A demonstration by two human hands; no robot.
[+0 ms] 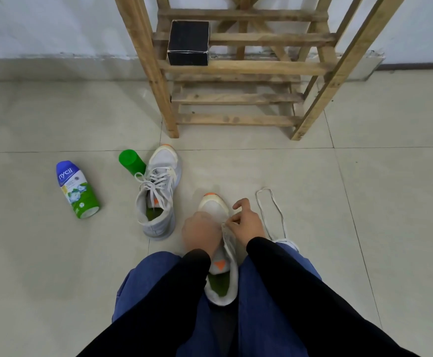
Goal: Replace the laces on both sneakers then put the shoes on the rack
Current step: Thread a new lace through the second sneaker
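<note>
Fingers [232, 221] of the right hand [246, 224] pinch together at the white eyelet edge of the near sneaker [223, 253], with the index finger lifted clear above. Whether a lace end sits in that pinch is too small to tell. The left hand [201, 233] lies against the shoe's other side, blurred. Its fingers are hidden under the back of the hand, so their state cannot be told.

This sneaker stands between the person's knees, toe pointing away, with no lace across its tongue and a green insole showing inside its open mouth. Just right of it a loose white lace [263, 189] lies in a long loop on the tiled floor [364, 202].

To the left, apart from the hands, the second sneaker [157, 191] stands laced, also with a green insole inside. A green cup [132, 162] lies on its side at this shoe's toe. Farther left lies a powder bottle [77, 189]. Beyond, a wooden rack [241, 67] stands at the wall, with a closed black box [188, 42] on one shelf.
</note>
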